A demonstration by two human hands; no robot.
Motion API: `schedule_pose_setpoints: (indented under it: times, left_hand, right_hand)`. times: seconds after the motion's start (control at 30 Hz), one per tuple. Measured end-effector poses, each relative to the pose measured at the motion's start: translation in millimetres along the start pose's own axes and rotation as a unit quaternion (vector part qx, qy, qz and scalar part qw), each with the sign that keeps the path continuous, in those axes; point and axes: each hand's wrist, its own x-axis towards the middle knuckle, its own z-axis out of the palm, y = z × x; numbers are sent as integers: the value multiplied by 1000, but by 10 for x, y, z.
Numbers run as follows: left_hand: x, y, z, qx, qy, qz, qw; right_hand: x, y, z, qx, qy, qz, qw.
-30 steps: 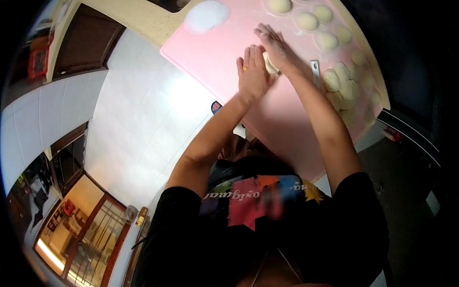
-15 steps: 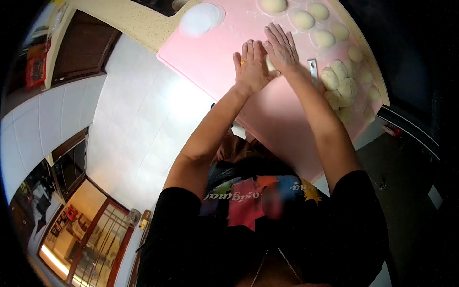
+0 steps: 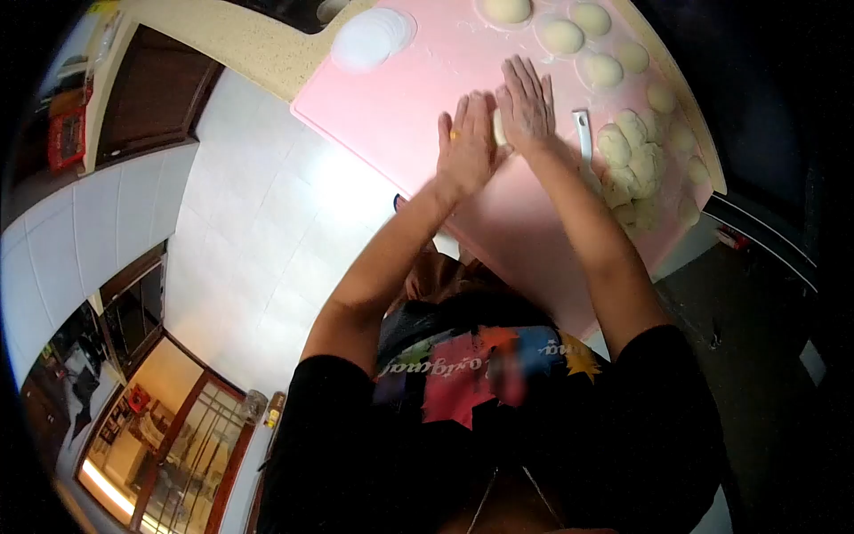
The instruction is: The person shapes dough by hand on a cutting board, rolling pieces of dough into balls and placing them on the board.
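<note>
Between my two hands on the pink mat [image 3: 409,116] is a pale piece of dough [image 3: 499,130], mostly covered by them. My left hand [image 3: 471,142], with a yellow ring, lies along its left side, fingers stretched out and thumb apart. Against the right side rests my right hand [image 3: 527,107], its fingers straight and slightly spread, pointing away from me. Neither hand's fingers wrap round the dough. To the right of my right hand lies a white-handled tool [image 3: 583,133], its far end hidden by my forearm. Beyond it is a cluster of cut dough pieces [image 3: 633,153].
Several smooth round dough balls [image 3: 562,36] sit along the mat's far right edge. A stack of white round sheets [image 3: 366,40] lies at the far left of the mat. The counter [image 3: 258,40] borders the mat, and tiled floor [image 3: 258,205] shows to the left.
Both hands have shifted slightly toward me, the right more than the left. The dough between them shows at a slightly different angle. The tool and other dough pieces have stayed put.
</note>
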Motion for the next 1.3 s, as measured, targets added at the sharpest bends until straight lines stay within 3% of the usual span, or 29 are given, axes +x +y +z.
schedule_pose_setpoints:
  times: [0.2, 0.23, 0.3, 0.33, 0.37, 0.5, 0.7, 0.8, 0.83, 0.87, 0.93, 1.0, 1.03, 1.1, 1.2, 1.3]
  left_hand:
    - [264, 56, -102, 8, -20, -41, 999]
    - [138, 107, -51, -11, -29, -31, 999]
    - [-199, 189, 106, -30, -41, -18, 999]
    - [-422, 179, 254, -47, -30, -5, 998]
    - [-536, 155, 344, -63, -18, 7, 998]
    - [-518, 29, 293, 7, -29, 49, 998]
    - [260, 25, -83, 4, -5, -20, 1000]
    - [200, 170, -70, -10, -33, -25, 999]
    - [132, 199, -15, -24, -34, -13, 999]
    - [-7, 218, 26, -44, -33, -10, 998]
    - [-404, 111, 315, -44, -23, 29, 998]
    - [-534, 59, 364, -43, -11, 61, 997]
    - [-539, 20, 323, -17, -20, 76, 997]
    - [-501, 7, 265, 5, -33, 87, 996]
    - [19, 72, -33, 12, -32, -8, 999]
    - [283, 172, -259, 40, -19, -35, 998]
  right_hand:
    - [280, 8, 58, -69, 0, -110, 992]
    - [192, -121, -6, 71, -5, -32, 997]
    - [-56, -339, -178, 341, -10, 128, 931]
    - [-344, -322, -86, 23, 21, 37, 999]
    - [-496, -321, -79, 141, -14, 153, 978]
    - [-479, -130, -29, 37, 23, 63, 997]
    - [205, 94, 22, 1, 26, -37, 999]
    - [202, 120, 65, -108, 20, -122, 986]
    - [109, 26, 47, 69, 15, -32, 997]
    - [-32, -86, 17, 244, 10, 60, 968]
    - [-421, -214, -6, 275, 11, 161, 948]
    - [-756, -250, -69, 69, 13, 135, 988]
    - [-707, -213, -64, 70, 13, 135, 988]
    - [-549, -130, -63, 21, 21, 40, 999]
    - [-65, -11, -53, 27, 47, 14, 998]
    - [151, 93, 31, 24, 59, -17, 998]
